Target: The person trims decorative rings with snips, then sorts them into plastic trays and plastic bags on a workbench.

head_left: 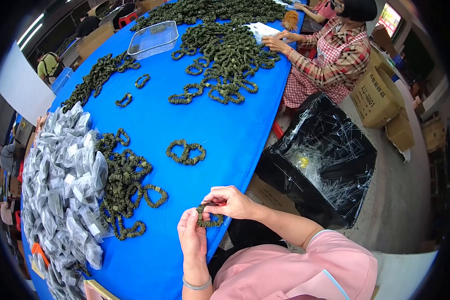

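Near the front edge of the blue table, my left hand (192, 235) pinches one side of a dark green scrunchie (212, 222). My right hand (231, 202) is closed at the top of the same scrunchie, with a small red tool (216, 203) between its fingers; the tool's tip is too small to make out. Two scrunchies (186, 152) lie together on the cloth beyond my hands. A pile of green scrunchies (122, 175) lies to the left, beside a heap of clear plastic bags (67, 185) with dark contents.
A wire basket (154, 40) and large scrunchie piles (225, 50) stand farther up the blue table (220, 130). To the right, a co-worker in a checked shirt (330, 60) sits by a black-lined bin (325, 155) of clear plastic scraps. Cardboard boxes (377, 97) stand behind.
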`<state>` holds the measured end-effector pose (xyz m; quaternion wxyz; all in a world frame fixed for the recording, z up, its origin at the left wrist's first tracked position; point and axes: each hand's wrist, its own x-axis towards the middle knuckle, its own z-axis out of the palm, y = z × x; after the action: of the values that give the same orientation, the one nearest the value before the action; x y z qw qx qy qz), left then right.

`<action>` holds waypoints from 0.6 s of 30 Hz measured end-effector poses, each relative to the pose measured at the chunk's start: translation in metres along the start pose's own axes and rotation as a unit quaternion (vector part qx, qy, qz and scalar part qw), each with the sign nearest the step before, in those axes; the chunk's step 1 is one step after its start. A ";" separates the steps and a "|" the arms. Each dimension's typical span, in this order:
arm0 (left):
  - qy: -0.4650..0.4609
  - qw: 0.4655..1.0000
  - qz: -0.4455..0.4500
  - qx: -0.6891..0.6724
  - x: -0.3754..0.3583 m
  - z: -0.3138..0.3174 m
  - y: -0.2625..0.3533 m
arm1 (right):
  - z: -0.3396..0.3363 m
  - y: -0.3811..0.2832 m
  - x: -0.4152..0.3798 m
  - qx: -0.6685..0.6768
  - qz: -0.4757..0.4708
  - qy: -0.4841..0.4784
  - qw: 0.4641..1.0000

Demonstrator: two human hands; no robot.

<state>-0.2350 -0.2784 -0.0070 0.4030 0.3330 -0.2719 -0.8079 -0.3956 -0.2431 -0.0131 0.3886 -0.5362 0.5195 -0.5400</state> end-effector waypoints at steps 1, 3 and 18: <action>-0.001 1.000 0.000 0.000 0.000 -0.001 0.000 | 0.000 -0.001 0.000 0.001 0.000 0.001 1.000; -0.001 1.000 0.000 -0.001 0.000 -0.002 -0.001 | 0.000 -0.001 0.000 0.003 0.002 0.002 1.000; -0.006 1.000 -0.022 0.010 -0.005 -0.002 -0.002 | -0.021 0.012 0.021 0.040 0.018 0.137 0.990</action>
<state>-0.2327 -0.2736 -0.0080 0.3803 0.3384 -0.2749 -0.8156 -0.4208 -0.2628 -0.0186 0.3449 -0.4317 0.5551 -0.6217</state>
